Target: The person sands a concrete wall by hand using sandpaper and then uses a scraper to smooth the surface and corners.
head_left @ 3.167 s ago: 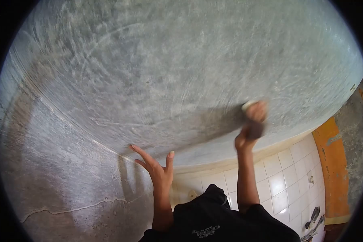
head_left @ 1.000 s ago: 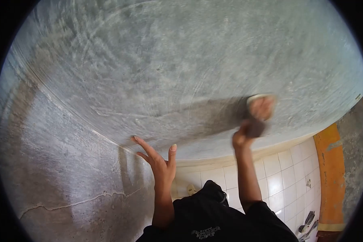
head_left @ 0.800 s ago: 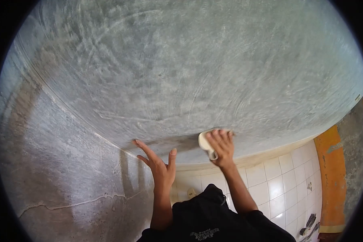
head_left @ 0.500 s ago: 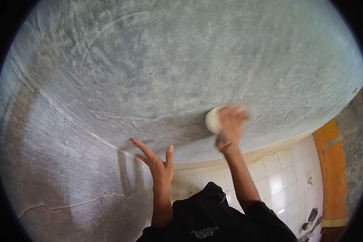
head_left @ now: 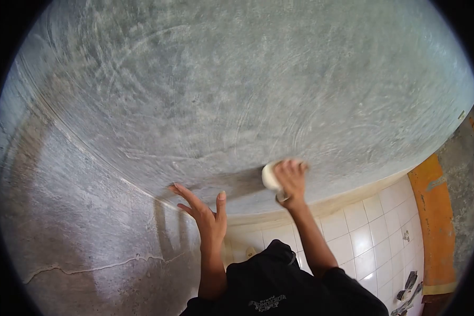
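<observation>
My right hand point(head_left: 294, 181) has its fingers wrapped over a pale rounded pad point(head_left: 270, 177) and holds it against the grey plastered wall point(head_left: 237, 105). Faint swirling marks cover this wall. The pad's exact kind and its far side are hidden by my fingers. To the left, my left hand point(head_left: 208, 216) is open with the fingers spread. Its fingertips are at the wall close to the inner corner, and nothing is in it.
At left, a second grey wall point(head_left: 110, 221) with a raised crack meets the first one. White tiles point(head_left: 361, 237) lie below the wall's foot. At right stand an orange band point(head_left: 437, 216) and dark strap-like items point(head_left: 408, 292).
My right hand and the pad have moved down and slightly left along the wall. The left hand stays almost where it was.
</observation>
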Tool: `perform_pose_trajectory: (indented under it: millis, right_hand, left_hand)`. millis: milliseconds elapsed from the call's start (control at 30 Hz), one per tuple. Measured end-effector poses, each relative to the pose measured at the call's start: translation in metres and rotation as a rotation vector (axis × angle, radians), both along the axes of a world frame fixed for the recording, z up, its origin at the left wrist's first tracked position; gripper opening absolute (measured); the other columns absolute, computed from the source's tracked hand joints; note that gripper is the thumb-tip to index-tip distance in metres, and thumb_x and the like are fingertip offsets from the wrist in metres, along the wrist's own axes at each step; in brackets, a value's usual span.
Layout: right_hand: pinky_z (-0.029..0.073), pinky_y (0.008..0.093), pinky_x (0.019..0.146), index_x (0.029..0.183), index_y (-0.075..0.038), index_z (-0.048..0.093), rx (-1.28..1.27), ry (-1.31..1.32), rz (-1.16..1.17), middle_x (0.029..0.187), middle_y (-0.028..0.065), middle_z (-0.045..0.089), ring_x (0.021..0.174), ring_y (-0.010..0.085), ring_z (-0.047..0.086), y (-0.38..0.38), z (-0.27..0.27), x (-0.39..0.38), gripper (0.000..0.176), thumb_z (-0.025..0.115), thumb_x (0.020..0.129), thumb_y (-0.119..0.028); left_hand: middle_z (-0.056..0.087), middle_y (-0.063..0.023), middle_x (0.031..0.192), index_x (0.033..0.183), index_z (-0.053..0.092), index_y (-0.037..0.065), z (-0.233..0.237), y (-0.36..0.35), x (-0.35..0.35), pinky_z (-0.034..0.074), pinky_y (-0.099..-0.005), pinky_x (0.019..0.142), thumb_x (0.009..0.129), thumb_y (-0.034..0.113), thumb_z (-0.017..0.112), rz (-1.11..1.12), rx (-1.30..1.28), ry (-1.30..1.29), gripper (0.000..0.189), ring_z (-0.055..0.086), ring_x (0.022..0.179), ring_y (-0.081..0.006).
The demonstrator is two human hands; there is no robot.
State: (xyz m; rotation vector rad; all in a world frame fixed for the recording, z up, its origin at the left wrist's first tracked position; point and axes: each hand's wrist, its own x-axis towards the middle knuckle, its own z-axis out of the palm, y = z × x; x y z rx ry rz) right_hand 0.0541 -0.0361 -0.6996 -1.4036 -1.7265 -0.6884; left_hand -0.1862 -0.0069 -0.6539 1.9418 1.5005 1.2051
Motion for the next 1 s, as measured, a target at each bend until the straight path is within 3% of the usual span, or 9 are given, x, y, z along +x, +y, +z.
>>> perform_pose_trajectory:
  millis: [133, 267, 367, 433, 467, 600, 733, 933, 1000]
  right_hand:
    - [0.028, 0.0493, 0.105, 0.122, -0.004, 0.059, 0.066, 0.007, -0.043, 0.133, 0.0176, 0.051, 0.127, 0.0324, 0.044, -0.001, 0.022, 0.015, 0.042, 0.058, 0.085, -0.024]
    - [0.013, 0.0483, 0.113, 0.133, 0.008, 0.04, 0.552, 0.595, 0.062, 0.141, 0.0255, 0.036, 0.133, 0.0379, 0.033, 0.002, 0.147, 0.029, 0.048, 0.044, 0.09, -0.013]
    - [0.011, 0.0488, 0.114, 0.135, 0.007, 0.037, 0.426, 0.156, -0.2, 0.143, 0.0256, 0.034, 0.134, 0.0389, 0.031, 0.009, 0.124, 0.028, 0.05, 0.043, 0.088, -0.011]
    - [0.018, 0.0484, 0.111, 0.13, 0.0, 0.049, -0.051, 0.008, -0.231, 0.137, 0.0182, 0.045, 0.132, 0.032, 0.038, 0.002, 0.069, -0.001, 0.046, 0.049, 0.089, -0.019]
    - [0.024, 0.0468, 0.11, 0.122, -0.006, 0.058, 0.05, 0.016, 0.121, 0.13, 0.0119, 0.055, 0.126, 0.0252, 0.046, 0.002, 0.029, -0.002, 0.041, 0.053, 0.088, -0.027]
    - [0.031, 0.0462, 0.106, 0.114, -0.005, 0.064, 0.24, 0.026, 0.065, 0.121, 0.0099, 0.061, 0.122, 0.0249, 0.05, -0.003, 0.022, 0.014, 0.031, 0.056, 0.089, -0.022]
    - [0.033, 0.0479, 0.105, 0.108, -0.002, 0.066, 0.653, 0.206, -0.178, 0.113, 0.0182, 0.064, 0.116, 0.0344, 0.055, 0.006, 0.143, 0.044, 0.027, 0.052, 0.091, -0.019]
    - [0.036, 0.0412, 0.102, 0.114, -0.009, 0.065, 0.019, -0.18, 0.112, 0.121, 0.0033, 0.062, 0.117, 0.0173, 0.055, -0.014, 0.058, 0.034, 0.045, 0.051, 0.088, -0.044]
    - [0.03, 0.0488, 0.105, 0.118, -0.004, 0.06, 0.06, -0.017, 0.002, 0.125, 0.013, 0.058, 0.12, 0.0311, 0.051, -0.022, 0.044, 0.044, 0.044, 0.048, 0.091, -0.036]
  left_hand:
    - [-0.016, -0.027, 0.149, 0.143, -0.018, 0.001, -0.001, 0.0, 0.001, -0.006, -0.0619, 0.106, 0.089, 0.05, 0.052, 0.004, 0.015, 0.005, 0.101, -0.015, 0.139, -0.0395]
    - [-0.015, -0.0239, 0.15, 0.143, -0.019, 0.005, 0.001, -0.002, 0.005, -0.006, -0.058, 0.109, 0.091, 0.051, 0.046, 0.04, 0.025, 0.036, 0.094, -0.011, 0.14, -0.0369]
    - [-0.015, -0.0238, 0.15, 0.144, -0.018, 0.005, 0.003, -0.003, 0.004, -0.006, -0.0581, 0.109, 0.092, 0.051, 0.045, 0.043, 0.02, 0.035, 0.094, -0.01, 0.14, -0.0369]
    - [-0.015, -0.0237, 0.151, 0.144, -0.018, 0.005, 0.003, -0.003, 0.004, -0.006, -0.0583, 0.109, 0.092, 0.051, 0.045, 0.04, 0.017, 0.036, 0.093, -0.01, 0.141, -0.0369]
    - [-0.015, -0.0235, 0.151, 0.144, -0.018, 0.005, 0.002, -0.003, 0.003, -0.005, -0.0584, 0.109, 0.092, 0.051, 0.045, 0.037, 0.019, 0.04, 0.093, -0.01, 0.141, -0.0369]
    - [-0.014, -0.0228, 0.151, 0.144, -0.018, 0.006, 0.0, -0.001, 0.001, -0.005, -0.059, 0.109, 0.092, 0.051, 0.045, 0.047, 0.021, 0.061, 0.093, -0.009, 0.141, -0.0368]
    - [-0.014, -0.0221, 0.151, 0.144, -0.018, 0.007, -0.001, -0.002, 0.004, -0.004, -0.0594, 0.109, 0.092, 0.052, 0.044, 0.057, 0.026, 0.054, 0.093, -0.009, 0.141, -0.0366]
    - [-0.014, -0.0218, 0.151, 0.144, -0.018, 0.006, -0.001, -0.001, 0.005, -0.004, -0.0583, 0.109, 0.092, 0.053, 0.043, 0.08, 0.014, 0.081, 0.093, -0.008, 0.141, -0.0367]
    - [-0.014, -0.0218, 0.151, 0.144, -0.018, 0.006, 0.001, -0.001, 0.005, -0.004, -0.058, 0.11, 0.092, 0.053, 0.043, 0.08, 0.017, 0.08, 0.093, -0.008, 0.141, -0.0368]
